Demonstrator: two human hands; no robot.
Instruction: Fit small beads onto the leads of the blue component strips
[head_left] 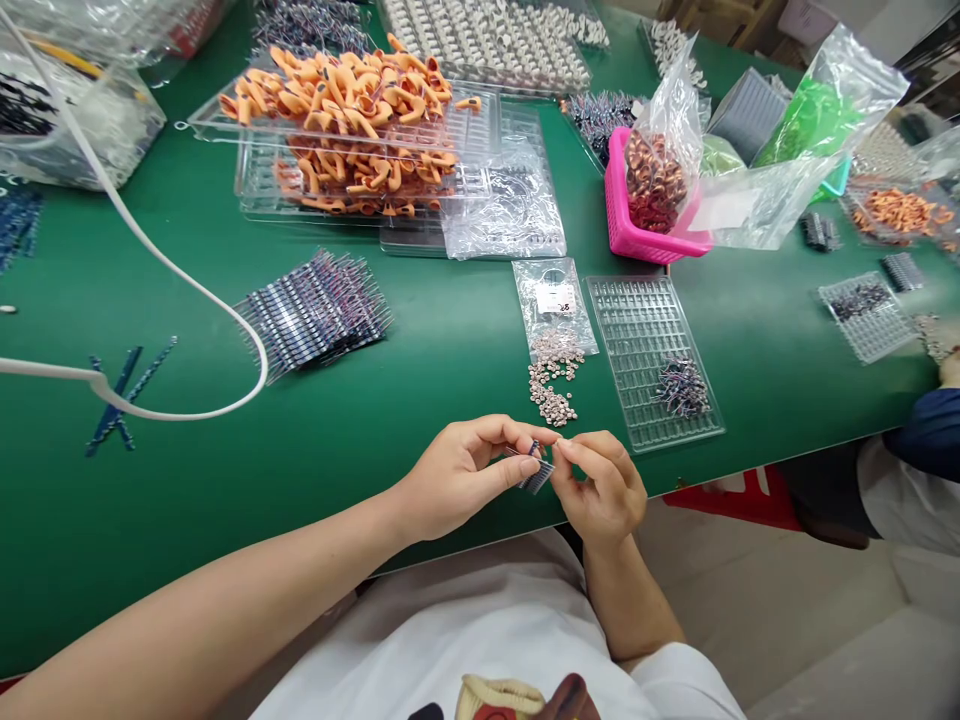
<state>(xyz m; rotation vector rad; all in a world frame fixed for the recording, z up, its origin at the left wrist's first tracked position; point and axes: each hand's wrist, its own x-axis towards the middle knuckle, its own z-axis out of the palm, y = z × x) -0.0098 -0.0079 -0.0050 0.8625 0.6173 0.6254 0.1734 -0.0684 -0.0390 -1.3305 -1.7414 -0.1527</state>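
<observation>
- Green bench (pixel 450 360) has pale bits (pixel 553 405) and a see-thru tray (pixel 630 345) just past the hands, prob. so they're easy to reach.
- L hand (pixel 450 480) pinches a small dark bundle (pixel 537 478) btwn thumb and fingers, near the bench's front edge, maybe to keep it steady.
- R hand (pixel 604 500) has thumb and finger pressed together by the bundle, prob. b/c the parts are so tiny (fiddly stuff!).
- Can't tell if R fingers pinch anything; too small.
- L fingers hide some of the bundle; another person's hand (pixel 950 370) is cut off at the R edge.
</observation>
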